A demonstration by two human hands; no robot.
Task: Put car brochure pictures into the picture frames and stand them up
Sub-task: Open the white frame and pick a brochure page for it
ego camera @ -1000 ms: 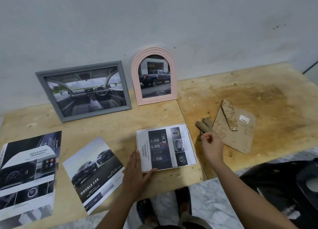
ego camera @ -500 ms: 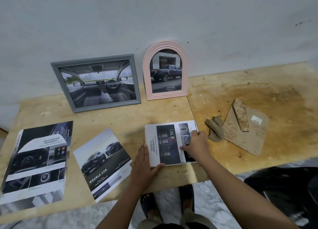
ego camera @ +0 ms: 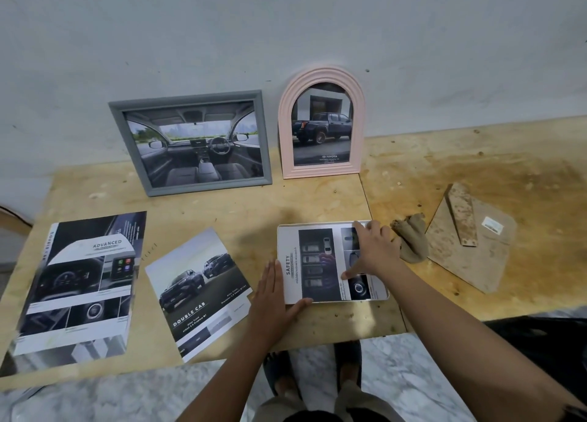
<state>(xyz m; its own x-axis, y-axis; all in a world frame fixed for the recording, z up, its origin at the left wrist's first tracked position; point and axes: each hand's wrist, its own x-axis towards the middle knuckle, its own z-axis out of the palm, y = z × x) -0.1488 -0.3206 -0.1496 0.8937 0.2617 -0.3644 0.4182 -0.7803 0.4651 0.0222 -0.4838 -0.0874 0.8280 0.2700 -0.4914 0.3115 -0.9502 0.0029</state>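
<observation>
A white frame (ego camera: pixel 287 231) lies flat near the table's front edge with a "Safety" brochure picture (ego camera: pixel 313 263) laid in it. My left hand (ego camera: pixel 273 297) lies flat on the table against the frame's lower left corner, thumb over its front edge. My right hand (ego camera: pixel 371 250) presses down on the right part of the picture with fingers spread. At the wall stand a grey frame (ego camera: pixel 190 97) with a car-interior picture and a pink arched frame (ego camera: pixel 285 142) with a pickup picture.
Right of the white frame lie a crumpled brown cloth (ego camera: pixel 413 240) and a brown backing board (ego camera: pixel 470 263) with its stand leg (ego camera: pixel 462 215). A "Double Cab" brochure page (ego camera: pixel 197 288) and an "Advanced" page (ego camera: pixel 82 282) lie to the left. The wooden table (ego camera: pixel 476 167) ends just ahead of my feet.
My right hand has moved from beside the cloth onto the picture in the white frame and spread its fingers. My left hand has stayed at the frame's corner.
</observation>
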